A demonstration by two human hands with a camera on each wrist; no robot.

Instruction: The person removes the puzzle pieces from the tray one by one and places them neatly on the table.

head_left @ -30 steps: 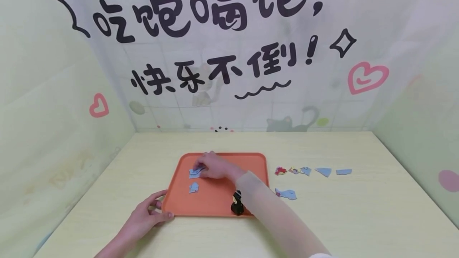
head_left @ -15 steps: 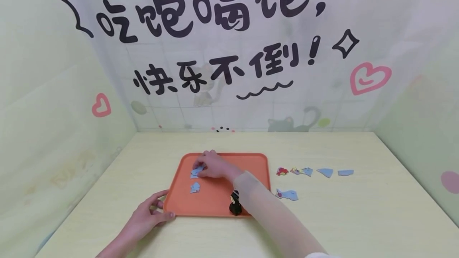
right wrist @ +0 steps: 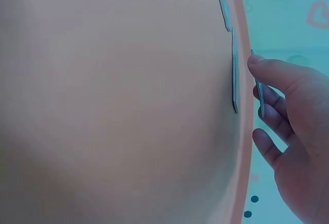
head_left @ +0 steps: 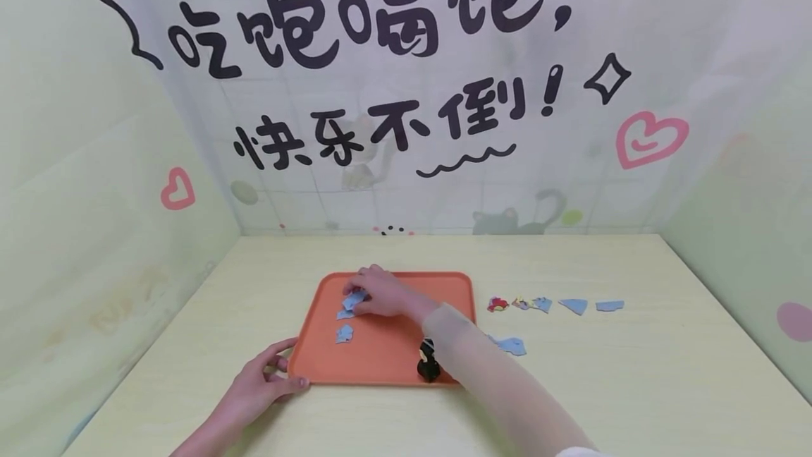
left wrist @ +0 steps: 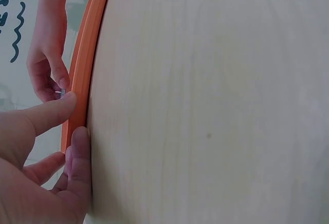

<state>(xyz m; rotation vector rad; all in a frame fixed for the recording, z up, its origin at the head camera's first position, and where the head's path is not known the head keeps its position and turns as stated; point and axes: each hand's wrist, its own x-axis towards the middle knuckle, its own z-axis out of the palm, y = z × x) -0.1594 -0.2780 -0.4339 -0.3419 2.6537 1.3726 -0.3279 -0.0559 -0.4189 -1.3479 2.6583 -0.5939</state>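
An orange tray [head_left: 380, 364] lies on the table. My left hand [head_left: 263, 379] grips its near left corner, with the thumb on the rim. Over the tray's far left part, my right hand [head_left: 385, 292] pinches a light-blue puzzle piece [head_left: 354, 299] between thumb and fingers. In the right wrist view this held piece [right wrist: 260, 98] is seen edge-on, raised off the tray. Just below it in the head view another blue piece [head_left: 345, 315] lies on the tray, partly covered. A smaller blue piece [head_left: 344, 333] rests nearer the front.
Right of the tray, a row of flat pieces lies on the table: a red one [head_left: 497, 304], a multicoloured one [head_left: 531, 303], a blue triangle [head_left: 574, 306] and a blue strip [head_left: 610, 306]. Another piece [head_left: 510, 345] is partly behind the sleeve. A black item [head_left: 428, 365] hangs by the forearm.
My right hand has lifted and tilted the blue piece slightly, so more of the piece below shows. The black item has shifted right with the forearm. My left hand keeps its hold.
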